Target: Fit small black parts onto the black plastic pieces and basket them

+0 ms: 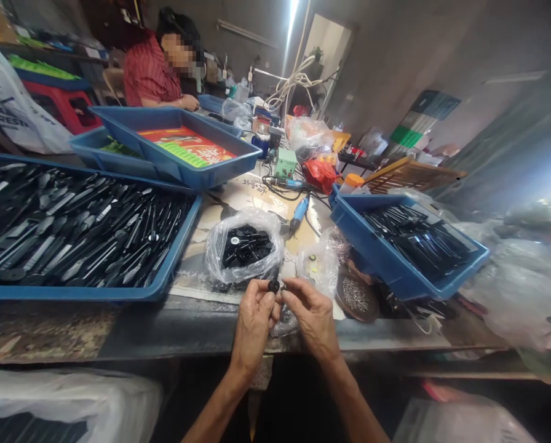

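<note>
My left hand (256, 317) pinches a small black part with a round end (273, 286) in front of the bench edge. Close against it, the fingertips of my right hand (313, 314) are pressed together; what they hold, if anything, is too small to name. Just beyond them stands a clear plastic bag (215, 249) with black plastic pieces (250, 249) inside. A second clear bag (324, 271) with small light pieces lies to its right. Beside my right hand is a round dish (372, 301) of small metal pins (355, 295).
A large blue tray (183, 246) of long black parts fills the left. Another blue tray (358, 231) with black parts tilts at right. Behind lie a blue electric screwdriver (299, 212), a green box (286, 164) and stacked blue trays (211, 178). A co-worker (149, 74) sits at the back left.
</note>
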### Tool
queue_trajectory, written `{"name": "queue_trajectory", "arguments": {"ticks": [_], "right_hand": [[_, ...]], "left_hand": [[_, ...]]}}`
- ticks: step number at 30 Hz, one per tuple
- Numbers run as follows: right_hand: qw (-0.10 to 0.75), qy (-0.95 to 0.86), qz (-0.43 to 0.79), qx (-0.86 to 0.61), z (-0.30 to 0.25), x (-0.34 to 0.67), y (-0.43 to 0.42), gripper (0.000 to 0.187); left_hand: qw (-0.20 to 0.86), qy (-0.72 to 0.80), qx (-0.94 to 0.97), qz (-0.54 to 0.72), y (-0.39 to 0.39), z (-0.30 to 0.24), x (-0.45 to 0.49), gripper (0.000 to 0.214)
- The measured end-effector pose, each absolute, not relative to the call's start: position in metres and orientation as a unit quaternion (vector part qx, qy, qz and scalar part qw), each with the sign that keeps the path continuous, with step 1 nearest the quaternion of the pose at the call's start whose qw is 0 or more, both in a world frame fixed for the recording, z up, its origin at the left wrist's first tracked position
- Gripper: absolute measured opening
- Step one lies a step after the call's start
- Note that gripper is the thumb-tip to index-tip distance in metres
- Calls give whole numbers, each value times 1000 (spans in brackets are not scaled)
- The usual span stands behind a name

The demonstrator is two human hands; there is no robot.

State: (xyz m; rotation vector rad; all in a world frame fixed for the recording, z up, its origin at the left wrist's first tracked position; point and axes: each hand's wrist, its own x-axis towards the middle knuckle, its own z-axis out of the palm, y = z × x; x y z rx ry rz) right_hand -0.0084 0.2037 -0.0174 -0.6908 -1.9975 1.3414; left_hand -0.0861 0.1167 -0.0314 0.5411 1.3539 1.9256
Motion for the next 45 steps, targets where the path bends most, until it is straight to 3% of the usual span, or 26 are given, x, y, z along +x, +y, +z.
{"name": "queue_trajectory", "arguments": {"ticks": [11,45], "right_hand": [[338,-740,512,-274,-32,-11,198,24],[320,-764,483,-283,-32,-17,202,22]], "left_hand": [[298,615,238,690,112,-24,-83,16],[273,631,237,686,112,-34,-87,20]]}}
